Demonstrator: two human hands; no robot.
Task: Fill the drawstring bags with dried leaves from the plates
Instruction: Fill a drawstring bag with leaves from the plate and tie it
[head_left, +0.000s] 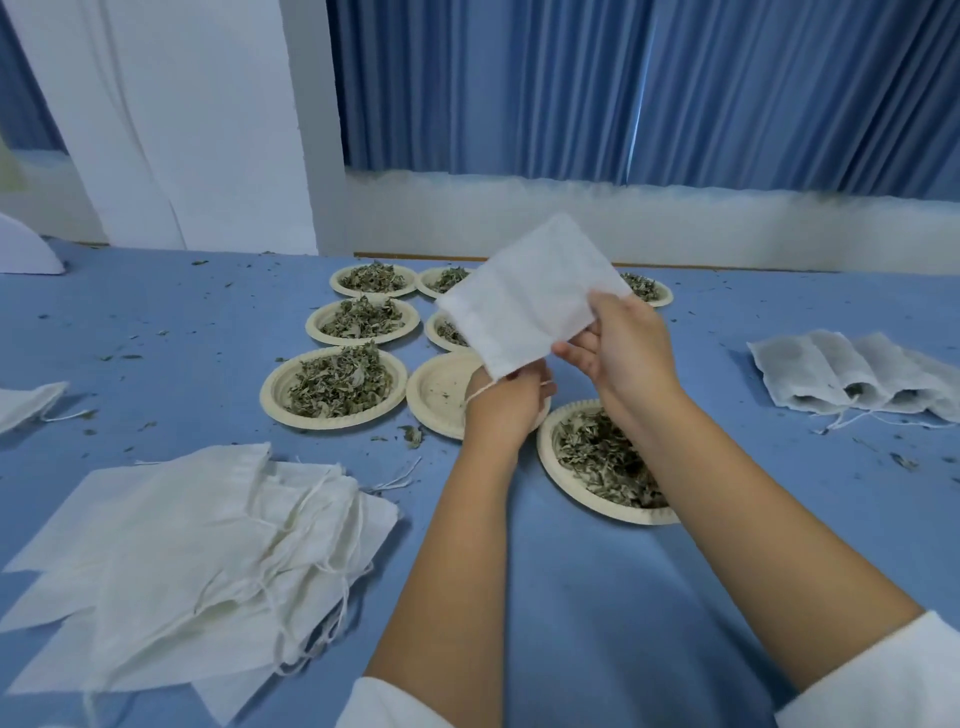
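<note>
A flat white drawstring bag (530, 296) is held up above the plates. My left hand (506, 402) grips its lower corner by the drawstring end. My right hand (621, 345) pinches its right edge between thumb and fingers. Several paper plates hold dried leaves, among them a near left plate (335, 387) and a near right plate (602, 462) partly hidden by my right forearm. One plate (441, 389) under my left hand holds only crumbs.
A pile of flat unfilled bags (208, 556) lies at the near left. A row of filled bags (852, 376) lies at the right. Another bag (26, 402) pokes in at the left edge. Leaf crumbs are scattered over the blue tablecloth (597, 597). Blue curtains hang behind.
</note>
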